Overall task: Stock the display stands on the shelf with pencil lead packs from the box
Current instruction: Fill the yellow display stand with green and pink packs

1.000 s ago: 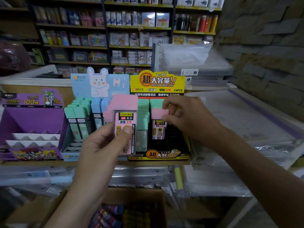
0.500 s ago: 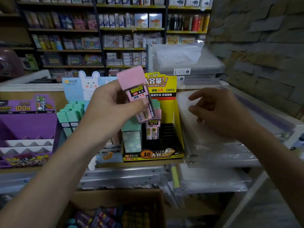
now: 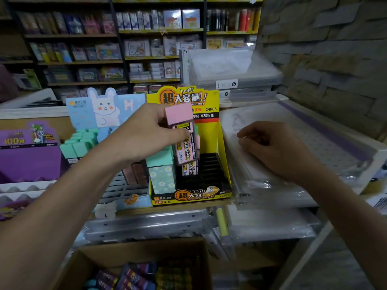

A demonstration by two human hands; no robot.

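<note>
My left hand (image 3: 144,135) grips a pink pencil lead pack (image 3: 184,132), tilted, above the black slots of the yellow display stand (image 3: 222,143). Another pink pack (image 3: 189,168) stands in a slot just below it, and mint-capped packs (image 3: 161,174) fill the stand's left column. My right hand (image 3: 274,149) hovers with loosely curled fingers, holding nothing, over clear plastic folders to the right of the stand. The cardboard box (image 3: 134,254) with more packs sits at the bottom of the view.
A blue bunny display stand (image 3: 104,109) with mint and blue packs stands left of the yellow one. A purple stand (image 3: 29,162) is at far left. Stacked clear plastic folders (image 3: 293,185) lie to the right. A stone wall (image 3: 335,49) rises at the right.
My right hand left the pink pack in the yellow stand and drew back to the right. My left hand carried its pink pack up and right, over the yellow stand.
</note>
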